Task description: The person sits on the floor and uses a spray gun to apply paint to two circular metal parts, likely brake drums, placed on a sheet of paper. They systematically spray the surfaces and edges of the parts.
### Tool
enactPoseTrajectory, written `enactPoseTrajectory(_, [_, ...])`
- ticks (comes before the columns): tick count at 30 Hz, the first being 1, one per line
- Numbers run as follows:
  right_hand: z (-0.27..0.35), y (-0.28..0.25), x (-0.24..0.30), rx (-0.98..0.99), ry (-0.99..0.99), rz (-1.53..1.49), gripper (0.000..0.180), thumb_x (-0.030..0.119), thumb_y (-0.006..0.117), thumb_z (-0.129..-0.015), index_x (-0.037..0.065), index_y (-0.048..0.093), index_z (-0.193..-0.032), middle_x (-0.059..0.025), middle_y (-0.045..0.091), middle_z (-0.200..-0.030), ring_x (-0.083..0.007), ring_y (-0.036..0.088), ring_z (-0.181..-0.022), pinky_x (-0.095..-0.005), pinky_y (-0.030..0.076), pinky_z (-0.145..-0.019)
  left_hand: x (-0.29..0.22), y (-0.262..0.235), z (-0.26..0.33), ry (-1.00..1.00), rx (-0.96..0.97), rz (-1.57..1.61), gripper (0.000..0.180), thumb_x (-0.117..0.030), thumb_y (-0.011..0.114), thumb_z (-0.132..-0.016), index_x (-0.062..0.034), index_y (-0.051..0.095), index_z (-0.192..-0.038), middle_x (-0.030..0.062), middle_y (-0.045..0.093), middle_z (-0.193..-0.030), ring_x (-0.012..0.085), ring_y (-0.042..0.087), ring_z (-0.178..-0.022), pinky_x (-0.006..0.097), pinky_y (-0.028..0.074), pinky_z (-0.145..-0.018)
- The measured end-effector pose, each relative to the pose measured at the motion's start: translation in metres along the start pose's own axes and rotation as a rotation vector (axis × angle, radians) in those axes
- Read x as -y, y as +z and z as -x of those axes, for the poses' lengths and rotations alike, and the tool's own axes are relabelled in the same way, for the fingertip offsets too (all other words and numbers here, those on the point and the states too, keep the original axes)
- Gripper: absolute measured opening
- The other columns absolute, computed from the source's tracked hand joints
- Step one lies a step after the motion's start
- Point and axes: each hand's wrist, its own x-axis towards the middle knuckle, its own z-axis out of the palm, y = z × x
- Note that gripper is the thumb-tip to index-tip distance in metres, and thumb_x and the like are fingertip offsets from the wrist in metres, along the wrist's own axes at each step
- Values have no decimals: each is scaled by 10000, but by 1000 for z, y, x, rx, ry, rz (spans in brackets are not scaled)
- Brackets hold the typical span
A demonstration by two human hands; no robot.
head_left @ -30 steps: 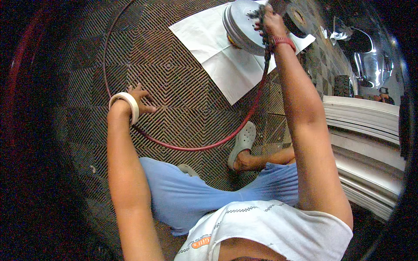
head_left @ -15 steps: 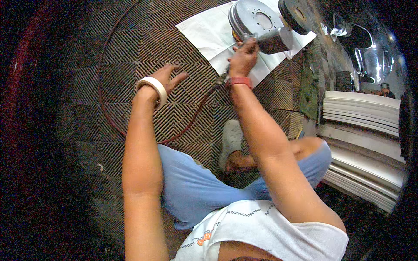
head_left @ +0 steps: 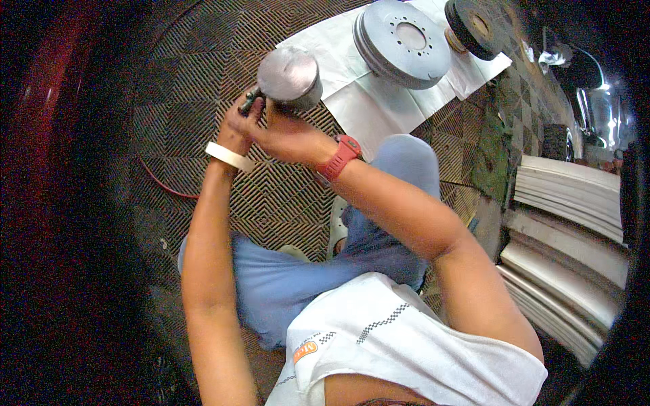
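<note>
A spray gun with a round grey metal cup (head_left: 290,78) is up in front of me, left of the white sheet. My left hand (head_left: 235,127) closes around the gun's dark body, beside the cup. Just below the cup, my right hand (head_left: 291,137) also grips the gun; its fingers are partly hidden. The two hands touch. A white ring (head_left: 230,157) circles my left wrist, and a red watch (head_left: 340,159) is on my right. A grey brake disc (head_left: 379,51) with a ring of holes lies on the white sheet (head_left: 365,111).
Behind to the right stands a dark disc (head_left: 474,28) with a rusty centre. A red hose (head_left: 162,184) curves over the ribbed floor tiles (head_left: 203,74) on the left. Long pale metal panels (head_left: 569,196) are stacked at right, near a shiny dark vehicle part (head_left: 602,122).
My right hand has brought the spray gun left, away from the brake disc. The left hand, open before, has closed on it too. My right knee has swung inward.
</note>
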Motion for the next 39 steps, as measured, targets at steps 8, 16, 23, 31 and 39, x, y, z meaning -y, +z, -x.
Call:
enactPoseTrajectory(8, [90,-167,18,304,-147,270,747,414,701,-952,-17,446,-1506,-227,629,-1368,-356,586,-1295,-488,406,-1131,16,91,-55,-348,-70,21,490,-529,636,-1008,-50,719,-1067,-27,631,-819,94,508,-730,278,426,-679])
enactPoseTrajectory(16, [116,-220,-71,-87,-153,636,555,330,807,-835,63,668,-1301,-115,703,-1203,-318,628,-1196,-541,386,-1139,104,123,-140,-354,-175,-99,804,-728,623,-901,55,693,-1068,161,714,-954,256,654,-882,400,496,-894])
enactPoseTrajectory(23, [112,-213,-85,-243,-3,594,420,385,721,-923,50,721,-1176,-117,740,-1136,-328,651,-1161,-545,427,-1106,134,128,-196,-431,-197,95,658,-663,684,-908,-11,709,-993,89,722,-947,193,643,-851,354,513,-835])
enactPoseTrajectory(31, [129,-136,-57,-480,190,791,444,449,610,-1012,41,709,-1159,-110,751,-1124,-351,650,-1159,-557,417,-1116,194,96,-245,-190,-84,343,590,-597,659,-962,-17,735,-881,27,673,-735,112,572,-615,294,460,-567])
enactPoseTrajectory(39, [225,-6,14,-770,529,1080,505,404,540,-1064,-33,598,-1310,-216,612,-1341,-381,545,-1268,-533,388,-1130,224,49,-288,-258,1,343,609,-646,664,-932,-48,721,-828,12,628,-638,120,564,-530,314,461,-539])
